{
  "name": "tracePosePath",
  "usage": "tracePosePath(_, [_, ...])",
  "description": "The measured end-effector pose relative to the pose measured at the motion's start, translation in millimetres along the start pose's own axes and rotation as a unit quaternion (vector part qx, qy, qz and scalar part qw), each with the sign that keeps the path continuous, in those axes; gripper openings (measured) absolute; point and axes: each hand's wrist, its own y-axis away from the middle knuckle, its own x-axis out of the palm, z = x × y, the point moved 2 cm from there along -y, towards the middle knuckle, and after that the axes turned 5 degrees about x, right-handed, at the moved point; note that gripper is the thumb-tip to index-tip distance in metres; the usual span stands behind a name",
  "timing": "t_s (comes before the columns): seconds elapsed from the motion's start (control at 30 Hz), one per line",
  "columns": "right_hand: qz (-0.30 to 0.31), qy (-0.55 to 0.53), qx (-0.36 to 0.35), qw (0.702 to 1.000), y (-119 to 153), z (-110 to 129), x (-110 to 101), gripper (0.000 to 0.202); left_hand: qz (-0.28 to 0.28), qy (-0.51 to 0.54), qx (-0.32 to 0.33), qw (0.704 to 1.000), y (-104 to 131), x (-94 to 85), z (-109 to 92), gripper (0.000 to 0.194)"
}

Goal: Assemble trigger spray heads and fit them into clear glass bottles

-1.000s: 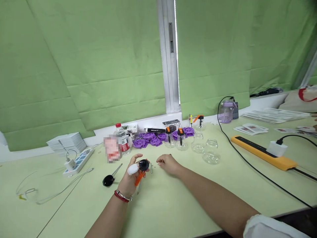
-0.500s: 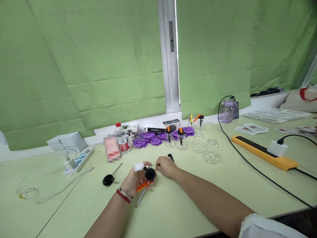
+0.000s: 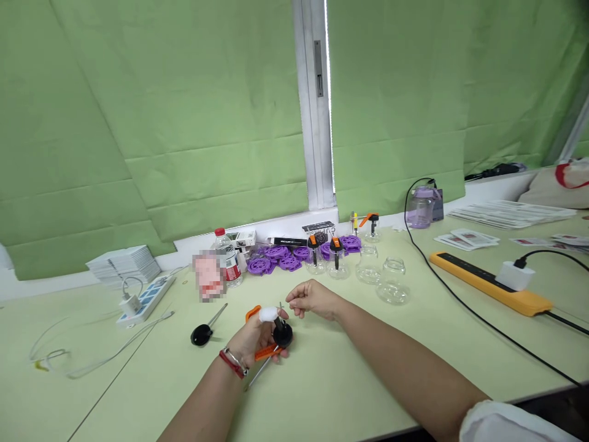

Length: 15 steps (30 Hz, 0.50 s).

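Observation:
My left hand (image 3: 257, 336), its thumb wrapped in white, is closed around a round black lid (image 3: 282, 335) with orange lever parts (image 3: 267, 352). A thin metal rod (image 3: 260, 373) slants down toward me from beneath the lid. Just beyond the lid, a tiny metal piece (image 3: 281, 306) stands near the fingertips. My right hand (image 3: 313, 299) is close by on the right, thumb and fingers pinched together; whatever may be between them is too small to make out. Another black lid with a rod (image 3: 201, 334) lies on the table at the left.
Several clear glass jars (image 3: 394, 288), some with black-and-orange tops, stand behind my hands by purple plastic parts (image 3: 289, 263). A red-capped bottle (image 3: 232, 270) is left of them. Right lies a yellow power strip (image 3: 488, 285) with a black cable (image 3: 460, 291); left, a white power strip (image 3: 150, 299).
My right hand has lifted slightly, its fingers now pinched beside the lid. The black piece by it no longer shows. My left hand has turned the lid slightly, exposing more orange.

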Motion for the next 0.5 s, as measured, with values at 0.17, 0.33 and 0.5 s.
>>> tracePosePath(0.17, [0.05, -0.015, -0.014, 0.999, 8, 9, 13, 0.036, 0.012, 0.002, 0.0, 1.0, -1, -0.3, 1, 0.04])
tracePosePath(0.33, [0.053, 0.017, -0.059, 0.997, 9, 14, 20, 0.027, 0.0, -0.008, -0.015, 1.0, -4, -0.6, 2, 0.043])
tracePosePath(0.5, [0.074, 0.038, -0.052, 0.995, 9, 13, 24, 0.025, 0.003, -0.027, 0.007, 1.0, -1, 5.4, -1, 0.035])
